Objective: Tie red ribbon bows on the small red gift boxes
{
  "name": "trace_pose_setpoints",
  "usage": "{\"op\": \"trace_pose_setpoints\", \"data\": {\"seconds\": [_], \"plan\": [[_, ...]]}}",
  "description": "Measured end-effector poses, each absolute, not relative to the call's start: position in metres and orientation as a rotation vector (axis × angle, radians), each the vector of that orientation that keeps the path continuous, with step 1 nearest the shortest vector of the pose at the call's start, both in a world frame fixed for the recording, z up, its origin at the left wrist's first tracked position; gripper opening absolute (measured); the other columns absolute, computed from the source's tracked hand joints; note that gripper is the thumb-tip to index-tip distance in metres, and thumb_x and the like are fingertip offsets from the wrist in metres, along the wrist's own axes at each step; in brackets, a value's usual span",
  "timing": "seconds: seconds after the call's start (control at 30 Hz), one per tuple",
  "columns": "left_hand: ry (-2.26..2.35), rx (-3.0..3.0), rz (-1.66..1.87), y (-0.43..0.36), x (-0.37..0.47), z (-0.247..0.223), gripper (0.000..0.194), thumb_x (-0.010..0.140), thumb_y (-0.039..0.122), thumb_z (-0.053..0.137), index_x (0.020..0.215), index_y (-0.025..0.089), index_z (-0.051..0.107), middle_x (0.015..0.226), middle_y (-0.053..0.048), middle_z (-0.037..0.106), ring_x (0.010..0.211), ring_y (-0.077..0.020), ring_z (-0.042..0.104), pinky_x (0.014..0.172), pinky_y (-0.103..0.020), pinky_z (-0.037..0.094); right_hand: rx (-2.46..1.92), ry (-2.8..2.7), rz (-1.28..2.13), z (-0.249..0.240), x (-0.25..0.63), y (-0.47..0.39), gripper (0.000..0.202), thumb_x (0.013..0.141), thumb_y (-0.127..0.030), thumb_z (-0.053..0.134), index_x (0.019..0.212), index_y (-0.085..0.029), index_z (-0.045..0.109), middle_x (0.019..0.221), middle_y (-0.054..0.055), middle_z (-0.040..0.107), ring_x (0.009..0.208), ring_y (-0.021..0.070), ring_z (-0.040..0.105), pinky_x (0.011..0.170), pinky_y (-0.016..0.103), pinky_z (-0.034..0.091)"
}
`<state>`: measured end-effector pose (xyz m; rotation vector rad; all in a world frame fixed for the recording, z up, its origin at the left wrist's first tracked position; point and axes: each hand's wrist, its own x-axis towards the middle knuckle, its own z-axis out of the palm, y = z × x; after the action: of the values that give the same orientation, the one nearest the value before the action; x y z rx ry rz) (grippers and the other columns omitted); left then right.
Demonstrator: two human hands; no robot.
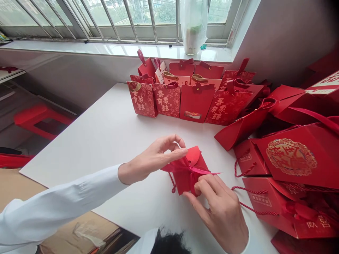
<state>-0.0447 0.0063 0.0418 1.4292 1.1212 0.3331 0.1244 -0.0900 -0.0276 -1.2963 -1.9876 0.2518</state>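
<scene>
A small red gift box point(181, 181) with a rounded top flap lies on the white table, a red ribbon bow point(191, 170) tied across its front. My left hand point(156, 155) is at the box's upper left, thumb and curled fingers closed at the bow's left loop; part of the ribbon hides beneath them. At the lower right edge, my right hand point(218, 208) has its fingers bent in and its thumb by the box's bottom corner, closed on a hanging end of the ribbon. A twisted red cord point(172, 184) sticks out on the left side of the box.
Several upright red gift bags point(168, 100) stand in rows at the back of the white table point(106, 130). Larger red boxes with rope handles point(288, 155) crowd the right side. Cardboard point(79, 229) lies below the front edge; a red stool point(42, 120) stands left.
</scene>
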Motion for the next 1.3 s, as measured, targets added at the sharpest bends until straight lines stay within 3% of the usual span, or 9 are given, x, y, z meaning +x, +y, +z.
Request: {"op": "trace_pose_setpoints", "data": {"seconds": [0.2,0.47,0.73,0.9,1.0,1.13,1.2,1.3], "plan": [[1.086,1.479,0.335,0.008,-0.044,0.040,0.020,0.080,0.035,0.061,0.085,0.019,0.050,0.078,0.002,0.050,0.069,-0.0098,0.046,0.059,-0.021,0.038,-1.273,-2.063,0.203,-0.028,0.125,-0.091,0.024,0.092,-0.017,0.048,0.068,-0.018,0.046,0.067,0.001,0.049,0.061,0.0144,0.046,0.056,0.027,0.032],[1.216,2.121,0.233,-0.003,-0.037,0.028,0.027,0.077,0.049,0.063,0.086,0.024,0.068,0.082,-0.003,0.051,0.087,-0.0210,0.044,0.076,-0.032,0.033,-1.258,-2.077,0.171,-0.031,0.125,-0.087,0.024,0.092,-0.014,0.048,0.068,-0.018,0.046,0.065,0.001,0.049,0.060,0.0147,0.042,0.056,0.027,0.030],[1.204,2.205,0.216,0.002,-0.040,0.022,0.016,0.085,0.025,0.052,0.082,0.024,0.068,0.082,-0.002,0.055,0.087,-0.0193,0.045,0.077,-0.034,0.027,-1.265,-2.080,0.142,-0.030,0.123,-0.091,0.027,0.092,-0.014,0.048,0.065,-0.018,0.045,0.062,0.001,0.047,0.058,0.0146,0.038,0.056,0.028,0.030],[1.106,2.023,0.252,0.008,-0.044,0.023,0.023,0.091,0.038,0.046,0.094,0.023,0.062,0.084,0.000,0.058,0.082,-0.0159,0.047,0.075,-0.029,0.032,-1.257,-2.040,0.146,-0.032,0.123,-0.093,0.024,0.092,-0.016,0.048,0.068,-0.018,0.049,0.063,0.001,0.050,0.058,0.0141,0.043,0.056,0.027,0.031],[1.039,2.067,0.222,0.008,-0.044,0.024,0.025,0.086,0.045,0.053,0.096,0.023,0.062,0.085,0.000,0.057,0.084,-0.0166,0.047,0.076,-0.029,0.031,-1.226,-2.034,0.155,-0.032,0.122,-0.094,0.017,0.093,-0.017,0.049,0.076,-0.016,0.054,0.066,0.002,0.054,0.061,0.0144,0.048,0.057,0.027,0.034],[0.911,2.272,0.106,0.006,-0.044,0.025,0.014,0.084,0.023,0.056,0.096,0.025,0.063,0.082,-0.001,0.052,0.088,-0.0184,0.045,0.078,-0.031,0.028,-1.159,-1.882,0.096,-0.028,0.124,-0.097,0.006,0.090,-0.017,0.055,0.086,-0.015,0.058,0.069,0.002,0.059,0.061,0.0132,0.053,0.058,0.026,0.039],[0.886,2.326,0.071,0.006,-0.044,0.027,0.029,0.078,0.008,0.052,0.100,0.024,0.061,0.083,-0.002,0.052,0.086,-0.0182,0.044,0.076,-0.032,0.029,-1.164,-1.769,0.032,-0.026,0.128,-0.099,0.004,0.087,-0.012,0.059,0.090,-0.015,0.059,0.073,0.003,0.060,0.065,0.0132,0.055,0.061,0.025,0.043],[0.855,2.383,0.070,0.005,-0.045,0.029,0.037,0.075,0.003,0.051,0.105,0.024,0.059,0.089,-0.004,0.053,0.088,-0.0188,0.044,0.077,-0.033,0.030,-1.284,-1.714,-0.008,-0.025,0.136,-0.098,0.014,0.086,-0.011,0.061,0.099,-0.014,0.062,0.086,0.006,0.060,0.075,0.0152,0.057,0.069,0.027,0.045]]}}
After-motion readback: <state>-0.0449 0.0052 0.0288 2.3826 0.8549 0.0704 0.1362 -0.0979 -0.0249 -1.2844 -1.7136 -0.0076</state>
